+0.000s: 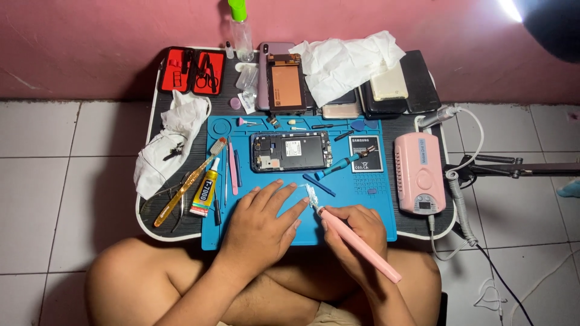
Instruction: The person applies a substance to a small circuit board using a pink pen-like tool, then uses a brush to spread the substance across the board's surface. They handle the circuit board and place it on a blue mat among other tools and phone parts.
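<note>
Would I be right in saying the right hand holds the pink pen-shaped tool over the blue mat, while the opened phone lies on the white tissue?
Not quite: in the head view the opened phone lies on the blue mat itself, not on the white tissue, which sits further back. The right hand does hold the pink pen-shaped tool over the mat.

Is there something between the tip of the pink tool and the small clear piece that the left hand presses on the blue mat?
Nothing visible: the pink tool in the right hand already touches the clear piece beside the left hand.

left hand flat, fingers spread, right hand curled in a pen-like grip, forearms angled inward
</note>
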